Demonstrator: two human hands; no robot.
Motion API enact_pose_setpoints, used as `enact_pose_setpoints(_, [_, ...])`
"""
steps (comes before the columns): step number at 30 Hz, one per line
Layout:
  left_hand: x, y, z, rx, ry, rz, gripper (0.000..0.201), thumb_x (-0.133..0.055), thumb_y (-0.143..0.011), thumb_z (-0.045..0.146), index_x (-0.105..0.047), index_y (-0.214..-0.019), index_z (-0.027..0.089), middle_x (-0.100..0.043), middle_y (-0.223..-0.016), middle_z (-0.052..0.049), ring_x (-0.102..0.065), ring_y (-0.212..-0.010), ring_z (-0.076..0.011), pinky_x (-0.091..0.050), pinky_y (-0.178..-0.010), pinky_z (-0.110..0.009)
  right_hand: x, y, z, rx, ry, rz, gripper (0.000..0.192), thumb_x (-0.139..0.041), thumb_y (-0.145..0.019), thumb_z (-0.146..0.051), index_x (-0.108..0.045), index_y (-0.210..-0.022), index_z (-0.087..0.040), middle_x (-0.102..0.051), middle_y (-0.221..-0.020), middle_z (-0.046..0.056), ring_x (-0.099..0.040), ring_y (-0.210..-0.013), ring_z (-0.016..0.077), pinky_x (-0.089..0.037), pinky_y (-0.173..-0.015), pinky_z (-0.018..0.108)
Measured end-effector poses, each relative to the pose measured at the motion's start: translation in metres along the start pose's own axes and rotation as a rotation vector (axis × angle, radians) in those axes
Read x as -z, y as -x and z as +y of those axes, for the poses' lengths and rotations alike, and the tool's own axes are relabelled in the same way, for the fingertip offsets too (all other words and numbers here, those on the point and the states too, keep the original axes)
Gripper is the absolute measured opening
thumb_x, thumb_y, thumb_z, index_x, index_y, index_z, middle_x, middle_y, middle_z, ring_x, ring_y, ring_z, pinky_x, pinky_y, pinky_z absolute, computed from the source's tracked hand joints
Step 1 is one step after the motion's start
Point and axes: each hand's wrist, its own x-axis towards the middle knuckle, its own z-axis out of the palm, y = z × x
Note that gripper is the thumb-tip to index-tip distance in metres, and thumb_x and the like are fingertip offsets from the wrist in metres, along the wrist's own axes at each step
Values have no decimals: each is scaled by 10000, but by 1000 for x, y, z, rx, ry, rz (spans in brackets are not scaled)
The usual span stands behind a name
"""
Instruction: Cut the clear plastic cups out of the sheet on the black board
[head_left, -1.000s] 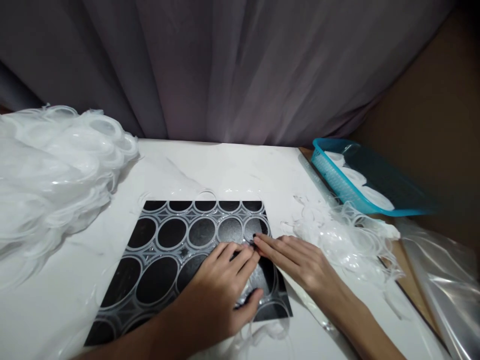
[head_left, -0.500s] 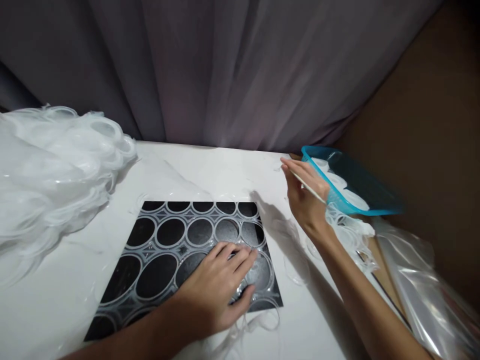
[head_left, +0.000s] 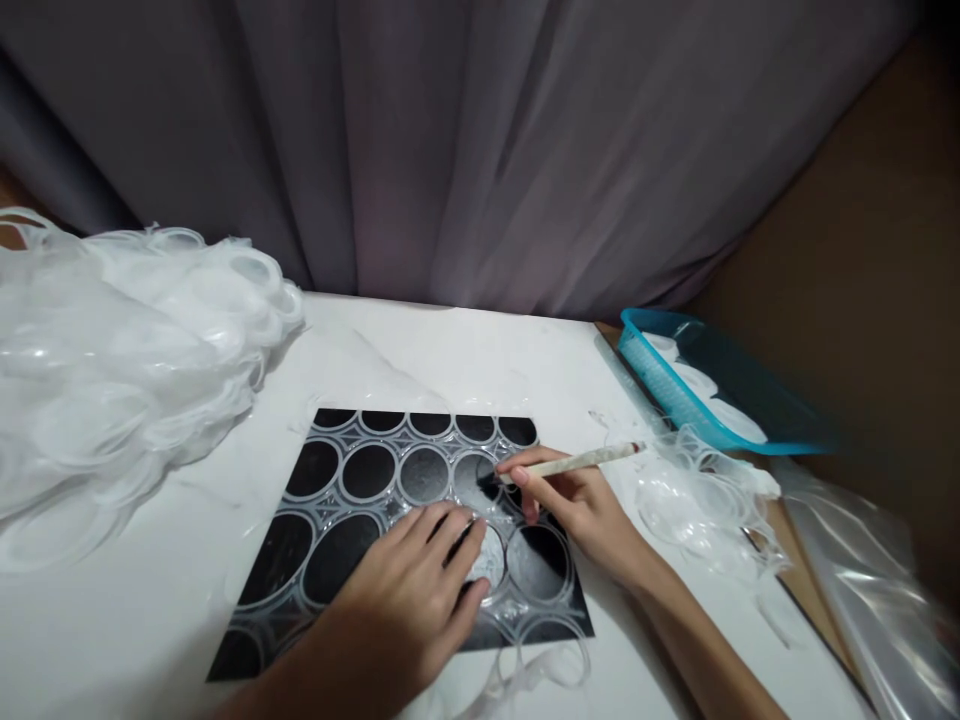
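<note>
- Left hand [head_left: 420,590], fingers spread flat, pressing clear plastic sheet of moulded rings [head_left: 360,500] on black mat.
- Right hand [head_left: 577,500] pinching thin pale stick [head_left: 581,461], tip at 1 ring.

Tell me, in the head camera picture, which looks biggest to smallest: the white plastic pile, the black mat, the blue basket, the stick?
1. white plastic pile
2. black mat, looks nearly as big
3. blue basket
4. stick
</note>
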Motion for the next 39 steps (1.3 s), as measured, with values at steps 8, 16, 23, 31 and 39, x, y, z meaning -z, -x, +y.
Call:
enact_pose_setpoints(8, [-4,11,-3,70,52,-147,469,-545,-985,228,-552,-1433,89,-650,-1270,-118,-600,-1138,-276,-573,-946,-474,-3,0,8,16,38,-111,288,-618,-1025,-447,-752,-1108,-206,-734,-1030,99,-700,-860,195,-587,-696,326])
enact_pose_setpoints(16, [3,6,-2,87,62,-231,442,-536,-989,220,-539,-1417,109,-633,-1271,-102,-568,-1173,-273,-539,-982,-474,1,1,7,55,113,-137,257,-605,-1033,-437,-751,-1094,-234,-743,-1054,71,-704,-915,199,-586,-774,350])
enact_pose_setpoints(23, [4,6,-2,80,74,-253,461,-555,-989,235,-524,-1431,107,-627,-1284,-98,-557,-1173,-271,-522,-999,-469,-2,0,7,89,112,-129,240,-607,-1038,-409,-763,-1094,-235,-749,-1102,80,-711,-1017,223,-585,-901,393])
enact_pose_setpoints(31, [5,6,-2,93,103,-230,388,-546,-997,237,-560,-1366,117,-623,-1272,-102,-552,-1141,-284,-528,-998,-486,-7,15,2,559,553,-207,363,-483,-1066,-143,-644,-1379,-230,-705,-1327,58,-688,-1139,207,-596,-920,400])
enact_pose_setpoints(39, [5,10,-3,103,185,-232,450,-561,-998,292,-545,-1404,98,-602,-1342,-116,-525,-1218,-300,-492,-1090,-527,-17,24,11,707,987,-121,631,-367,-1086,-82,-202,-1685,-197,-607,-1482,77,-707,-1134,234,-610,-825,418])
